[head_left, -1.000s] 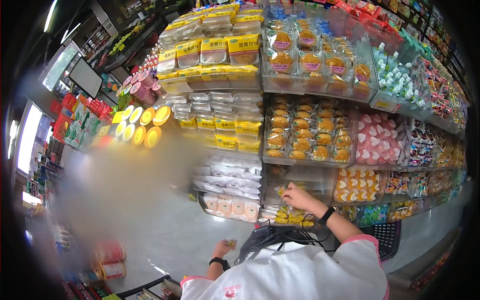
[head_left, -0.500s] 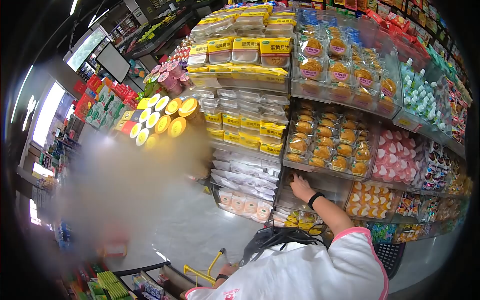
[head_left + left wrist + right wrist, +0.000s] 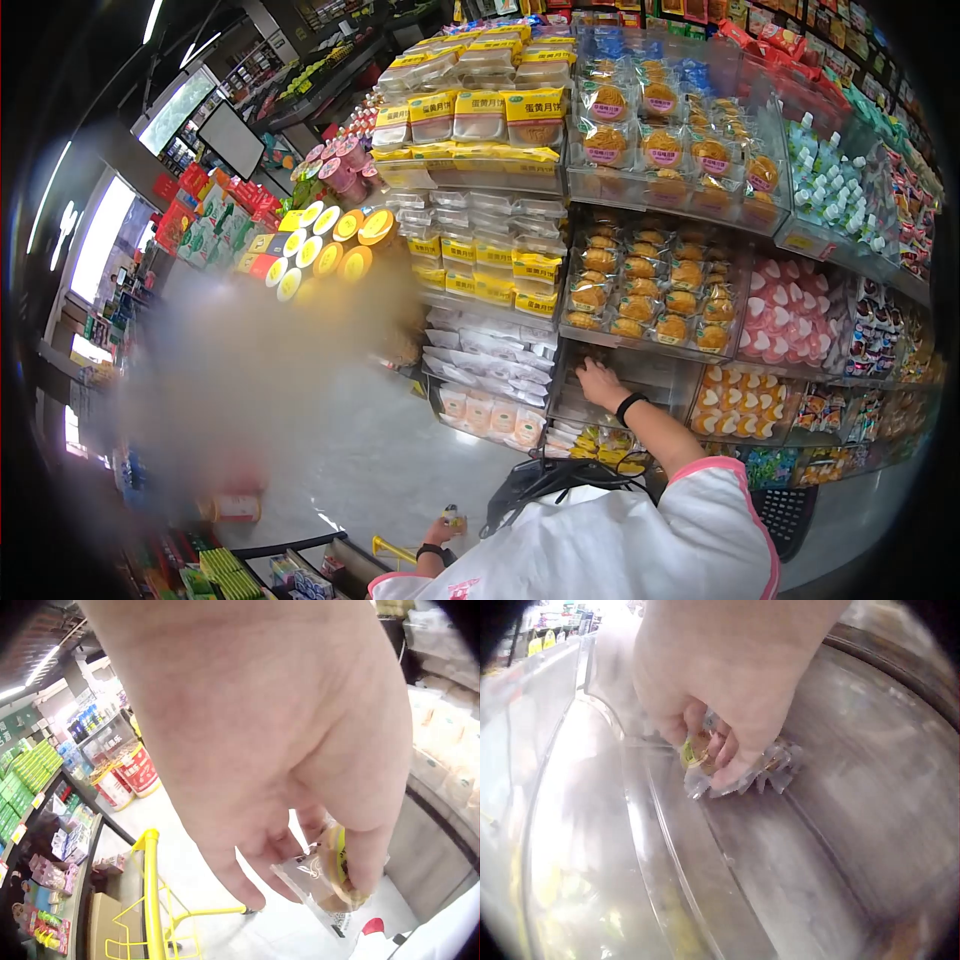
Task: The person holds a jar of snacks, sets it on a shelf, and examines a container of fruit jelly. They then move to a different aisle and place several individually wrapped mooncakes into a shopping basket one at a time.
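In the left wrist view, my left hand (image 3: 277, 742) pinches a clear-wrapped round pastry (image 3: 330, 881) between thumb and fingers. In the head view the same hand (image 3: 440, 530) is low beside my body, over the floor. My right hand (image 3: 600, 385) reaches into a low clear plastic bin on the shelf. Seen from the right wrist, its fingers curl around a wrapped pastry (image 3: 697, 754) close over the bin floor (image 3: 757, 877). A crinkled clear wrapper (image 3: 784, 769) shows beside the fingers, its contents partly hidden.
Yellow-labelled packs (image 3: 535, 115) and wrapped pastries (image 3: 650, 290) fill the bins above. White packets (image 3: 490, 355) lie left of the bin, heart-patterned packs (image 3: 740, 400) to the right. A yellow cart (image 3: 154, 892) stands below my left hand. A dark basket (image 3: 785, 520) is at my right.
My right hand, earlier holding a packet at the bin's front, has moved farther into the bin. My left hand dipped toward the yellow cart, then rose. The head view has turned left.
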Motion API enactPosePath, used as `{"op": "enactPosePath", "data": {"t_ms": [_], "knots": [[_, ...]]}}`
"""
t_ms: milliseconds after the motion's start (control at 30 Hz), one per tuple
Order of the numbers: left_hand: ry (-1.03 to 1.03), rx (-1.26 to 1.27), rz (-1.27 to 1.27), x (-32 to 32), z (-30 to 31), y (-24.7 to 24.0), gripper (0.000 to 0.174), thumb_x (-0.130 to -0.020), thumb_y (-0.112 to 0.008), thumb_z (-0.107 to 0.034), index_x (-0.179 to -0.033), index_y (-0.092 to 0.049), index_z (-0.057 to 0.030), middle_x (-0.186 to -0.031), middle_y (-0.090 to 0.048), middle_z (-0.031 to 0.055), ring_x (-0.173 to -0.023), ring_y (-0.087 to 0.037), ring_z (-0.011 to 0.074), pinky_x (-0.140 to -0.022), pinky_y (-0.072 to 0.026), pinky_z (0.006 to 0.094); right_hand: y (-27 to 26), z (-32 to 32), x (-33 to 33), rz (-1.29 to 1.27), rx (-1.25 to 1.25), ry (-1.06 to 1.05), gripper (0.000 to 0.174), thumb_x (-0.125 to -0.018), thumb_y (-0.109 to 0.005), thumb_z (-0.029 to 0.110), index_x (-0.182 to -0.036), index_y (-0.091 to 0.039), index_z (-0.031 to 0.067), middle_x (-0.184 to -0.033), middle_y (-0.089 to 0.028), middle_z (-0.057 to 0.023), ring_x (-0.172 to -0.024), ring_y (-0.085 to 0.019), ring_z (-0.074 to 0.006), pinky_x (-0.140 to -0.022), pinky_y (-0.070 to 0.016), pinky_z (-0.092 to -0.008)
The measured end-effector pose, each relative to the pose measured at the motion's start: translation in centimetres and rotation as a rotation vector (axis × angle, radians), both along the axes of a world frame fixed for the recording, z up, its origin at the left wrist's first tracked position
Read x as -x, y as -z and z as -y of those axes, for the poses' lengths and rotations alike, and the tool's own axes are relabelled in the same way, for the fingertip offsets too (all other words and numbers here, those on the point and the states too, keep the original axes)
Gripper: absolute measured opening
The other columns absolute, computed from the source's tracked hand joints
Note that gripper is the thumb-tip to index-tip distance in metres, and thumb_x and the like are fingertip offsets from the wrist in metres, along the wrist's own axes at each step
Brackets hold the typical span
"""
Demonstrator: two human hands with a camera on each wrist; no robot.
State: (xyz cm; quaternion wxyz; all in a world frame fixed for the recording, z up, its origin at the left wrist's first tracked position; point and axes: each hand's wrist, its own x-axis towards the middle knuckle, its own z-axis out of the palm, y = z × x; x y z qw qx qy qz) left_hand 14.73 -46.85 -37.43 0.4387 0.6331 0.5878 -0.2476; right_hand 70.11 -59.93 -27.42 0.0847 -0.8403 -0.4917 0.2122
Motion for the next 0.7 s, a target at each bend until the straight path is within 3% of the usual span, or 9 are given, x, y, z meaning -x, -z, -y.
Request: {"op": "enactPosePath", "data": {"t_ms": [67,100,233,333,433,600,700], "knots": [[0.055,-0.06,0.084,-2.8,-0.3,-2.8,0.065,-0.059,-0.076,-0.048,-0.099,-0.062,0.0021,-0.084,-0.067,0.0118,-0.079,-0.064,0.0217,-0.065,-0.0494,0.0352,-0.2,-0.5,0.4,0.009,0.026,0.03,0.035,-0.078,-0.052,0.006,-0.112,-0.056,0.0049,-0.128,-0.039,-0.0238,-0.114,-0.045,-0.0394,-0.086,-0.0456,-0.0465],[0.223,-0.203,0.103,-2.5,-1.4,-1.4,0.063,-0.057,-0.075,-0.049,-0.094,-0.062,0.0008,-0.084,-0.067,0.0158,-0.077,-0.064,0.0278,-0.066,-0.0486,0.0376,-0.3,-0.8,0.6,0.012,0.037,0.045,0.034,-0.078,-0.053,0.007,-0.112,-0.056,0.0047,-0.129,-0.037,-0.0239,-0.115,-0.044,-0.0399,-0.087,-0.0454,-0.0467],[0.402,-0.323,0.061,-7.6,-4.0,-6.5,0.059,-0.054,-0.079,-0.05,-0.089,-0.063,-0.0049,-0.083,-0.066,0.0111,-0.075,-0.062,0.0252,-0.067,-0.0486,0.0363,-0.7,-1.7,0.8,-0.055,0.043,0.122,0.036,-0.077,-0.053,0.007,-0.113,-0.055,0.0043,-0.135,-0.031,-0.0254,-0.117,-0.042,-0.0409,-0.089,-0.0431,-0.0486],[0.365,-0.368,0.158,-10.3,-6.2,-8.9,0.058,-0.054,-0.082,-0.046,-0.087,-0.062,-0.0032,-0.078,-0.065,0.0107,-0.071,-0.061,0.0226,-0.064,-0.048,0.0348,-1.9,-1.1,0.7,-0.053,-0.005,0.173,0.037,-0.077,-0.052,0.008,-0.114,-0.054,0.0043,-0.136,-0.031,-0.0263,-0.117,-0.041,-0.0407,-0.092,-0.0401,-0.0503],[0.461,-0.404,0.217,-14.7,-7.8,-13.1,0.055,-0.057,-0.083,-0.044,-0.086,-0.062,-0.0018,-0.073,-0.063,0.0083,-0.065,-0.058,0.0166,-0.061,-0.0467,0.0307,-2.7,-0.6,0.5,-0.006,0.0,0.2,0.038,-0.078,-0.052,0.009,-0.117,-0.052,0.0054,-0.136,-0.031,-0.0242,-0.117,-0.04,-0.041,-0.095,-0.0362,-0.0521],[0.462,-0.283,0.55,-22.5,-9.6,-18.0,0.043,-0.067,-0.08,-0.037,-0.086,-0.064,-0.0024,-0.07,-0.061,0.0016,-0.064,-0.053,0.0086,-0.057,-0.0436,0.0268,-7.7,2.1,1.6,-0.113,-0.121,0.23,0.029,-0.081,-0.054,0.015,-0.108,-0.057,0.0038,-0.119,-0.043,-0.0197,-0.109,-0.044,-0.0396,-0.089,-0.0414,-0.0472],[0.529,-0.183,0.608,-28.2,-8.1,-22.9,0.038,-0.071,-0.079,-0.032,-0.087,-0.064,-0.0014,-0.071,-0.059,-0.0014,-0.064,-0.05,0.0057,-0.056,-0.0414,0.0239,-7.0,2.8,2.2,-0.207,-0.288,0.179,0.025,-0.084,-0.055,0.021,-0.103,-0.06,0.0049,-0.108,-0.045,-0.0174,-0.105,-0.045,-0.0377,-0.086,-0.0417,-0.0453]]}}
